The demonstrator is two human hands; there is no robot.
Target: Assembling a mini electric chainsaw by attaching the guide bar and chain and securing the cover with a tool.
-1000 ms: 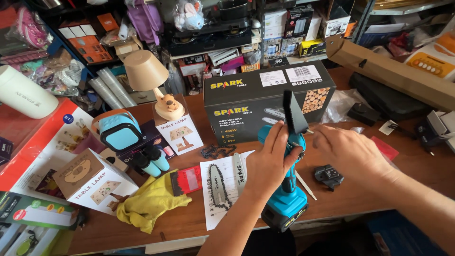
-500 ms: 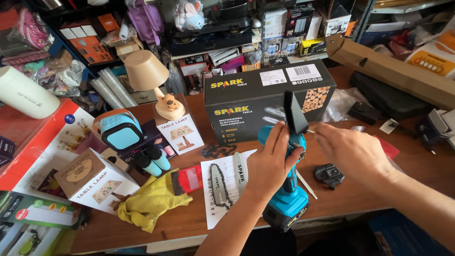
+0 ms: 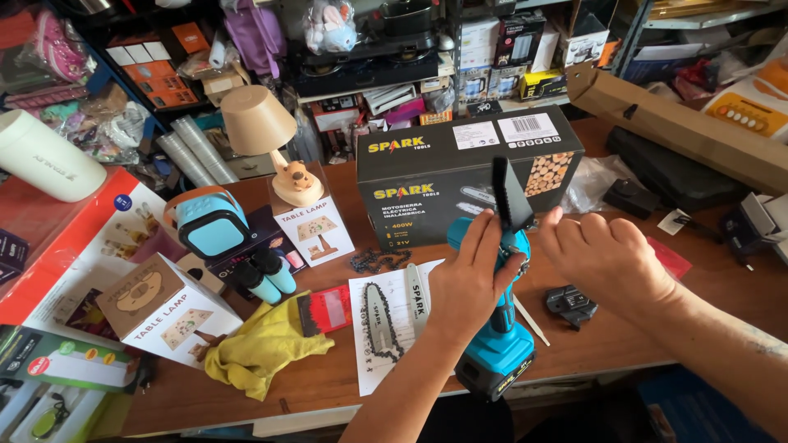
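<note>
**Blue saw held up over a crowded desk**

Wooden desk (image 3: 624,344), full of stuff, with packed shelves behind it. At the middle of the picture, the left hand (image 3: 468,283) is wrapped tight around the body of a blue mini chainsaw (image 3: 499,328), holding it up above the desk edge. Its black guard (image 3: 510,197) points up to 12 o'clock. The right hand (image 3: 603,254) is at 3 o'clock from the saw, fingers bent and close to the top part; I cannot tell if it grips anything.

The saw looks hard, stiff and a bit heavy at the bottom, where the fat battery end sits. The thick blue handle looks like the safe place to hold. The chain part would be sharp.

At 9 o'clock lies a white paper sheet (image 3: 386,328) with a saw chain (image 3: 382,324) on it. At 12 o'clock stands a dark box (image 3: 435,189). At 3 o'clock, on the desk, sits a small black part (image 3: 572,305). Far out at 9 o'clock is a yellow cloth (image 3: 263,353), and at 10 o'clock a little tan lamp (image 3: 263,131).
</note>
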